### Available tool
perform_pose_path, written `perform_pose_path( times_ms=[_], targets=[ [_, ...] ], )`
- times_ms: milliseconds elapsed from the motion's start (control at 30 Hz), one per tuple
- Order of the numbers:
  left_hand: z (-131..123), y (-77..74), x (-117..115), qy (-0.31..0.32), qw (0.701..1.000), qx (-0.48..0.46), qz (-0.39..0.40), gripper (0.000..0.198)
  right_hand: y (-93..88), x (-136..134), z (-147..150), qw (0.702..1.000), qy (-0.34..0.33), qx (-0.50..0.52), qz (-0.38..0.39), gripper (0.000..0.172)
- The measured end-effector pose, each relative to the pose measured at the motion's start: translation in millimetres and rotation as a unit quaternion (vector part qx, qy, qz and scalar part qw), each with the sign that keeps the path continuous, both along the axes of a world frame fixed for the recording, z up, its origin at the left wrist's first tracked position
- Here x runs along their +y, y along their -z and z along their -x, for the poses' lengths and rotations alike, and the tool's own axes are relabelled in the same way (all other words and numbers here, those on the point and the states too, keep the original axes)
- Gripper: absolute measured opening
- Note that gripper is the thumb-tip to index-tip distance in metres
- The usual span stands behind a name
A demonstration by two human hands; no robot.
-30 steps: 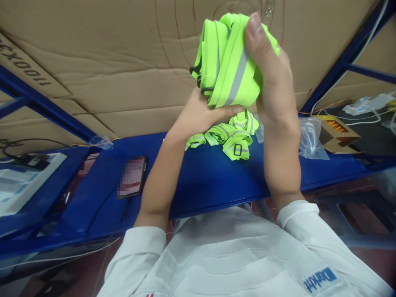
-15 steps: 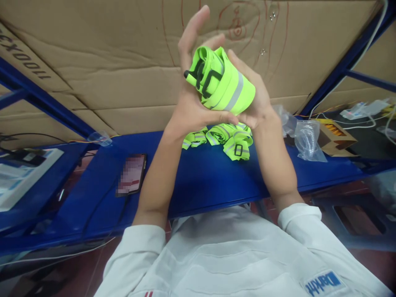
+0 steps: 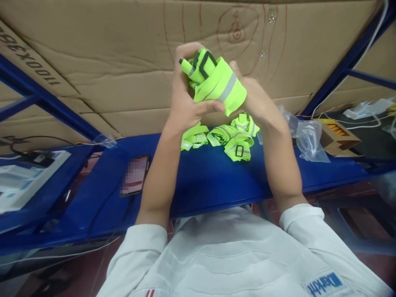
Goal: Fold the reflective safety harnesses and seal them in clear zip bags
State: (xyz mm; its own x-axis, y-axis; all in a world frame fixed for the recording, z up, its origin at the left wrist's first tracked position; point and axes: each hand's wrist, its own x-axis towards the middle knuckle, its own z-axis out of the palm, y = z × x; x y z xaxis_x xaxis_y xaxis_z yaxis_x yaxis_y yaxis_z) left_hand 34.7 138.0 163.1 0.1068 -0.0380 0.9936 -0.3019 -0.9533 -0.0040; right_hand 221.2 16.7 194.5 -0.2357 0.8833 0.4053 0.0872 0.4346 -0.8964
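A rolled-up neon-yellow reflective belt [image 3: 221, 84] with a grey stripe and black buckles is held up above the table. My left hand [image 3: 183, 97] wraps its left side, with the thumb across the lower front and the fingers curled over the top. My right hand [image 3: 254, 95] is against the right side of the roll. Most of its fingers are hidden behind the belt. Below, several more rolled reflective belts [image 3: 224, 135] lie together on the blue table [image 3: 216, 181], one with a black buckle facing up.
A phone [image 3: 135, 175] lies on the table to the left. Clear plastic bags [image 3: 311, 140] and an opened cardboard box [image 3: 342, 138] are at the right. A large cardboard panel [image 3: 123, 74] stands behind the table, between blue frame bars [image 3: 334, 86].
The belt roll has moved slightly left and tilted, its buckle now facing up. My left fingers, stretched upward before, have curled over it. My right hand has turned and moved further behind the roll.
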Motion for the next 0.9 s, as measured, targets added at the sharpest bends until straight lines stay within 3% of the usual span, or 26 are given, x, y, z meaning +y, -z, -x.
perform_pose_path(
  times_ms=[67,133,233,333,400,533,633,700,800,900],
  targets=[
    [-3.5,7.2,-2.2,-0.011,0.999,-0.003,0.043,0.101,-2.3,-6.2,-1.3,0.992,-0.014,-0.014,-0.121,0.055],
    [-7.2,12.4,-9.7,-0.051,0.989,0.001,0.138,0.105,-2.6,-8.9,-1.5,0.977,-0.029,-0.040,-0.209,0.044],
    [-8.0,12.5,-26.7,-0.091,0.965,0.010,0.247,0.094,-1.0,-6.1,-2.7,0.955,0.039,-0.100,-0.275,0.047],
    [2.0,5.5,-36.1,-0.052,0.956,0.086,0.276,0.082,-0.4,-1.0,-7.1,0.950,0.072,-0.140,-0.269,0.036],
    [10.5,0.0,-36.3,0.010,0.934,0.134,0.331,0.088,-0.8,1.1,-10.4,0.946,0.063,-0.159,-0.277,0.035],
    [14.3,-6.9,-42.1,0.096,0.888,0.133,0.429,0.087,-1.1,4.8,-12.8,0.944,0.069,-0.113,-0.304,0.034],
    [6.4,-6.5,-54.3,0.099,0.888,0.122,0.432,0.080,0.1,9.0,-13.1,0.940,0.083,-0.112,-0.312,0.031],
    [1.6,-3.6,-57.5,0.093,0.890,0.129,0.428,0.082,1.0,10.6,-13.6,0.933,0.093,-0.121,-0.326,0.039],
    [0.3,3.6,-47.6,0.101,0.892,0.145,0.415,0.084,1.7,7.2,-14.4,0.929,0.106,-0.142,-0.324,0.049],
    [5.6,10.2,-29.5,0.119,0.897,0.142,0.400,0.085,2.0,-2.8,-12.5,0.936,0.102,-0.171,-0.288,0.040]
  ],
)
